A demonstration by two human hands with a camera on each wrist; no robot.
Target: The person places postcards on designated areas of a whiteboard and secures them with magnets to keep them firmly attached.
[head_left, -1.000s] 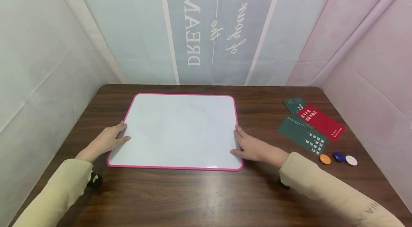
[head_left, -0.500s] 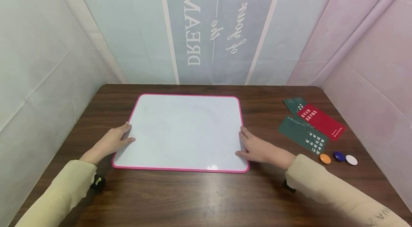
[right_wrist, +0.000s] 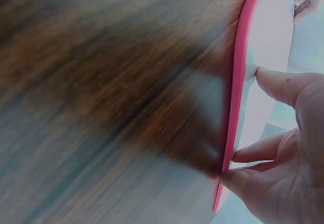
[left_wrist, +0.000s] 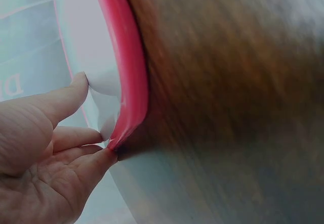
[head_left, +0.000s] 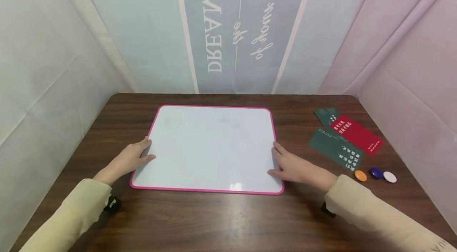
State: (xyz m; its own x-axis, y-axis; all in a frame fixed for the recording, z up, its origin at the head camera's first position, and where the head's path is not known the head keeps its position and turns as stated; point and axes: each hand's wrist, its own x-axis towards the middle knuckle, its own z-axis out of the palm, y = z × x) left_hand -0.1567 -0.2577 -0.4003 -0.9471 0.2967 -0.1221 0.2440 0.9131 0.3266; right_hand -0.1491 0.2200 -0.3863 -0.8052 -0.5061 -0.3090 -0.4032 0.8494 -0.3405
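White, pink-rimmed rectangular board (head_left: 210, 149) lies on the dark wood-grain desk (head_left: 192, 222), long axis sideways between left hand (head_left: 133, 157) and right hand (head_left: 292, 166), each touching a short edge, thumb and fingers apart.

Two green cards (head_left: 335, 148) (head_left: 324, 116), one red card (head_left: 356, 135) and three round discs (head_left: 360, 176) (head_left: 376, 173) (head_left: 390, 177) sit near the worktop's (head_left: 228, 228) right edge, one whiteboard (head_left: 210, 149) farther left.

Whiteboard (head_left: 214, 149): rectangular, plain white face, faint grey smudges towards its upper left.
Rim (head_left: 207, 191): bright pink, narrow, corners rounded.
Gloss: small glare patch by lower edge, right of middle.
Pose: flat, face up; long edges run across frame, dipping slightly rightward.
Place: on worktop (head_left: 178, 222), just below frame centre.
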